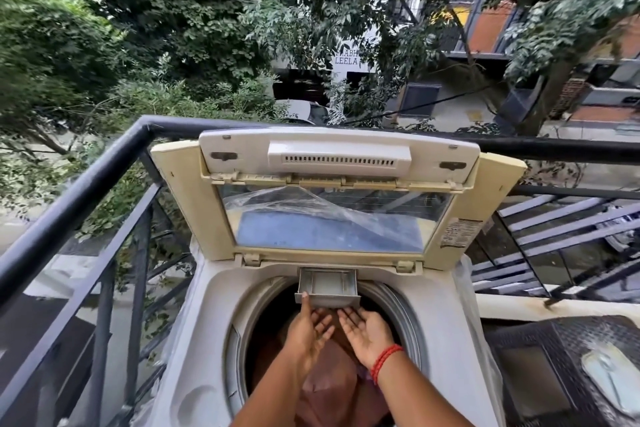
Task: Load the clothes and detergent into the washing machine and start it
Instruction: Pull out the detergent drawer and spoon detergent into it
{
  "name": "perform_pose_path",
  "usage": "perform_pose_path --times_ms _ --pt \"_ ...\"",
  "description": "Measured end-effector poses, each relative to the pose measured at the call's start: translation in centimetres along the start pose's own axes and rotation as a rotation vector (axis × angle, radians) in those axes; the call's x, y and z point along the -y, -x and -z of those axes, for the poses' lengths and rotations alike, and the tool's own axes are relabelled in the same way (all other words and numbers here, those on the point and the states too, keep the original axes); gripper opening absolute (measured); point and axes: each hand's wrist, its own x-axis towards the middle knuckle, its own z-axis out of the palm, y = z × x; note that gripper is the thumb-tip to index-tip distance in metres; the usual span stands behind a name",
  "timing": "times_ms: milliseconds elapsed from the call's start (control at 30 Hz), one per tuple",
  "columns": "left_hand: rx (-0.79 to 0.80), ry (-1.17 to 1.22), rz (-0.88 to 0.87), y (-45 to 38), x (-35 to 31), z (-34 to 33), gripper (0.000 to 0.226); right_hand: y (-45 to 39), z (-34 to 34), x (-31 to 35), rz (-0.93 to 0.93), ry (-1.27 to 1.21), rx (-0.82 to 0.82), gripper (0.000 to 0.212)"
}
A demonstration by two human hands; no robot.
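A black metal balcony railing point(104, 166) wraps the far and left sides of a white top-loading washing machine point(214, 288), whose cream-framed glass lid point(332, 215) stands propped upright, leaving the drum mouth free for loading. Brownish-pink clothes point(329, 388) already lie in the drum, at the near side. At the far edge of the opening, a small grey plastic detergent drawer point(327, 288) is pulled out over the drum (its compartments look empty, so detergent probably comes next). The left hand point(308, 326) touches the drawer's front with fingers straight and released; the right hand point(363, 333) lies palm-up just beneath, grasping nothing, apparently supporting the drawer.
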Motion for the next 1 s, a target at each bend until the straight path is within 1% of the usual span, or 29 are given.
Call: perform_pose_path --times_ms 100,200,233,333,400,433,500,567,600,667,733,800,867,900,933,1000 --pt "-0.001 -0.091 0.012 0.1 0.2 0.4 0.057 0.9 0.0 0.0 0.004 0.092 0.009 0.024" --pt "-0.079 -0.245 -0.009 0.4 1.0 0.7 0.044 2.0 0.5 -0.1 0.119 0.325 -0.048 0.014" --pt "-0.110 -0.340 -0.037 0.6 1.4 0.5 0.044 2.3 0.9 -0.1 0.176 0.427 -0.063 0.013" --pt "-0.130 -0.815 -0.202 1.7 3.0 -1.2 0.042 3.7 2.4 0.3 0.303 0.763 -0.073 0.015" --pt "-0.081 -1.036 -0.359 2.9 3.7 -3.4 0.036 5.7 3.5 1.5 0.486 1.039 -0.132 0.015" --pt "-0.017 -1.095 -0.428 3.5 4.0 -4.9 0.032 7.0 4.3 2.5 0.598 1.188 -0.189 0.015" --pt "0.165 -1.200 -0.512 4.5 4.9 -8.2 0.023 9.5 5.9 4.8 0.784 1.340 -0.301 0.021" --pt "0.359 -1.299 -0.542 5.7 6.3 -11.7 0.019 11.5 8.4 7.3 0.896 1.303 -0.352 0.022" --pt "0.433 -1.336 -0.561 6.4 7.3 -13.4 0.020 12.1 9.8 8.5 0.922 1.262 -0.391 0.021" --pt "0.544 -1.374 -0.605 7.7 9.5 -16.6 0.014 13.8 12.5 11.0 0.978 1.188 -0.492 0.022" --pt "0.665 -1.396 -0.658 9.7 12.6 -20.1 0.014 15.6 15.9 13.6 1.047 1.074 -0.626 0.032" --pt "0.782 -1.464 -0.656 11.0 16.3 -23.2 0.019 17.4 19.8 16.0 1.075 1.032 -0.729 0.042" --pt "0.876 -1.545 -0.624 11.9 19.8 -25.7 0.020 18.3 23.9 17.8 1.075 1.005 -0.793 0.036" --pt "0.917 -1.575 -0.618 11.8 22.0 -26.9 0.024 18.6 26.2 18.6 1.069 0.975 -0.818 0.033" --pt "0.955 -1.627 -0.623 11.9 24.1 -28.2 0.029 18.5 28.7 19.4 1.060 0.941 -0.834 0.032" --pt "1.026 -1.737 -0.624 11.6 27.6 -30.3 0.031 18.3 33.0 20.9 1.016 0.902 -0.845 0.027"
